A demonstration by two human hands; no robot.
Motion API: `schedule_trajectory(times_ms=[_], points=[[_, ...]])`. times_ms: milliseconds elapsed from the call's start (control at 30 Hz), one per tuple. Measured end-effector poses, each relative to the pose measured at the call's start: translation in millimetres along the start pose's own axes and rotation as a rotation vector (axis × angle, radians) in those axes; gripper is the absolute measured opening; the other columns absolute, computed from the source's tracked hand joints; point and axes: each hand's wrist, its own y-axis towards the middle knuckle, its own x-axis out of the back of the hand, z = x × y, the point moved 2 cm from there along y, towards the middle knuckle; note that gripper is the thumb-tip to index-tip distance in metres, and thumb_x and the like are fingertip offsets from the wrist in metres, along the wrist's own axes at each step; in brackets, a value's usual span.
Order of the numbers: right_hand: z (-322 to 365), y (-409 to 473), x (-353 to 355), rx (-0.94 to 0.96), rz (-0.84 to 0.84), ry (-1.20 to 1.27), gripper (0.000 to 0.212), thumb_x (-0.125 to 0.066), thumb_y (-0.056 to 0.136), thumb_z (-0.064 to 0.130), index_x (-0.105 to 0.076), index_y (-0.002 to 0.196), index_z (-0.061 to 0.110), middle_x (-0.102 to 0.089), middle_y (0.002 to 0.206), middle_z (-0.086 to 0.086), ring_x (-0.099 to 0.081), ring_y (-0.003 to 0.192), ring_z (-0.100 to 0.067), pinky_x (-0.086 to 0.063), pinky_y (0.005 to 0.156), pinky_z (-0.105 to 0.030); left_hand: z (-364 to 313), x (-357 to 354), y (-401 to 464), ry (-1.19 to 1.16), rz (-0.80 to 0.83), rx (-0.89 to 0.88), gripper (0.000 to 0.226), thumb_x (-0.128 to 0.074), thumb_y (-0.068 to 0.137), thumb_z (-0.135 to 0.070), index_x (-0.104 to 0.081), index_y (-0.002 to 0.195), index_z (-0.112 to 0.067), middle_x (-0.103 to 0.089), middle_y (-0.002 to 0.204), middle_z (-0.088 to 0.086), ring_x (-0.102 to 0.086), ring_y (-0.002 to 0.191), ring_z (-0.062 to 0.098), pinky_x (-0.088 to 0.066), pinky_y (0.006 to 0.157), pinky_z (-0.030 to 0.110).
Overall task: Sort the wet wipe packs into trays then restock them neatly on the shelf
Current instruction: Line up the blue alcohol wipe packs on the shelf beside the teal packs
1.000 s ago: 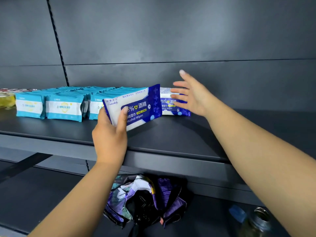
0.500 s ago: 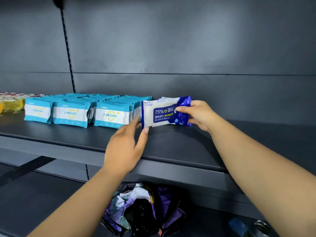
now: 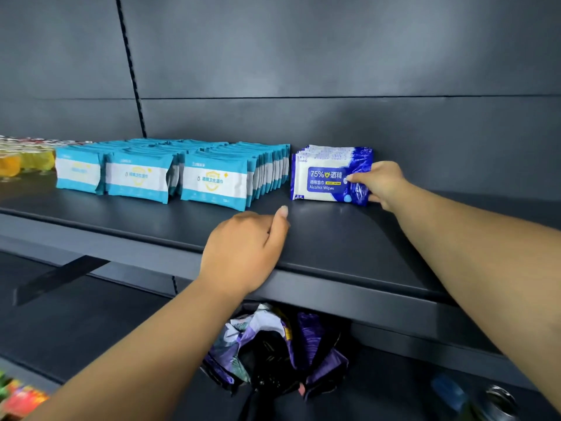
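Head-camera view: the right hand [image 3: 381, 183] is gripping the right end of the front blue alcohol wipe pack [image 3: 329, 180], thumb on its printed face and fingers curling behind it, where they are lying out of sight. That pack is standing upright at the front of a short row of like packs on the dark shelf [image 3: 349, 238], near the back wall. The left hand [image 3: 246, 250] is resting over the shelf's front edge, fingers loosely curling and holding nothing, with the thumb pointing up; whether its fingertips are touching the surface cannot be told. Three rows of teal wipe packs [image 3: 212, 180] are standing just left of the blue row, with a narrow gap between them. Further left, yellow items [image 3: 24, 162] are showing blurred and are being cut off by the frame edge. Below the shelf, a crumpled purple patterned bag [image 3: 273, 344] is lying on the lower level, partly hidden by the shelf lip. At bottom right, a jar with a metal rim [image 3: 498, 399] is appearing out of focus and cropped.
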Motion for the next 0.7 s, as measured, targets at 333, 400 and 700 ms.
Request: schedule_trajectory(times_ms=[333, 400, 700], points=[[-17, 15, -5, 0.059, -0.012, -0.094, 0.043, -0.083, 0.064, 0.019, -0.066, 0.101, 0.004, -0.069, 0.103, -0.011, -0.066, 0.096, -0.028, -0.054, 0.084, -0.048, 3, -4, -1, -0.097, 0.001, 0.035, 0.066, -0.009, 0.083, -0.048, -0.072, 0.092, -0.030, -0.070, 0.099, 0.003, -0.059, 0.100, 0.024, -0.044, 0.084, 0.036], [-20, 21, -5, 0.062, -0.027, -0.130, 0.045, -0.083, 0.062, 0.023, -0.066, 0.099, 0.004, -0.069, 0.101, -0.011, -0.066, 0.095, -0.029, -0.054, 0.084, -0.048, 2, -4, -1, -0.099, 0.004, 0.037, 0.066, -0.009, 0.083, -0.048, -0.072, 0.091, -0.029, -0.071, 0.099, 0.003, -0.059, 0.100, 0.024, -0.045, 0.084, 0.036], [-19, -15, 23, 0.047, -0.177, -0.254, 0.019, -0.073, 0.077, 0.018, -0.058, 0.068, 0.011, -0.062, 0.086, -0.013, -0.059, 0.083, -0.024, -0.051, 0.091, -0.040, 1, -1, -3, -0.065, 0.060, 0.040, 0.066, -0.009, 0.092, -0.049, -0.071, 0.095, -0.028, -0.070, 0.101, 0.003, -0.059, 0.100, 0.024, -0.045, 0.085, 0.036]])
